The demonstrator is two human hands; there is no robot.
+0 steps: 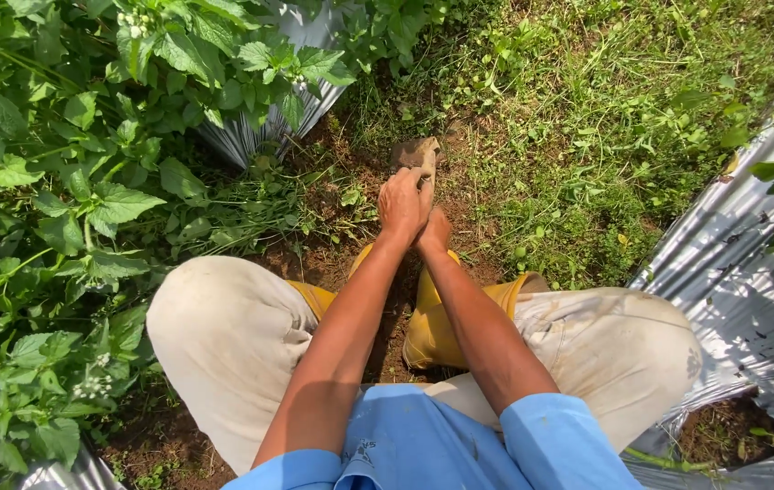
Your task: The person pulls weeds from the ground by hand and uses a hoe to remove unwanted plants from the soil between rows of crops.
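The furrow between the two beds shows how far the weeding has got: the soil [378, 263] from the boots out toward twelve o'clock is mostly scraped bare and brown, while the grass [605, 136] from one to three o'clock stands thick and green, so I'd judge only a narrow strip is cleared and most of the path is left. Leafy plants [51, 181] crowd the nine o'clock side over silver mulch sheet [732, 263], which also lines the right bed. The person squats, knees wide, yellow boots [432, 327] planted. Both hands close together around one handle: left hand [401, 205] on top, right hand [435, 232] just under it. The hoe blade [415, 152] sits at twelve o'clock, its edge against the dirt.
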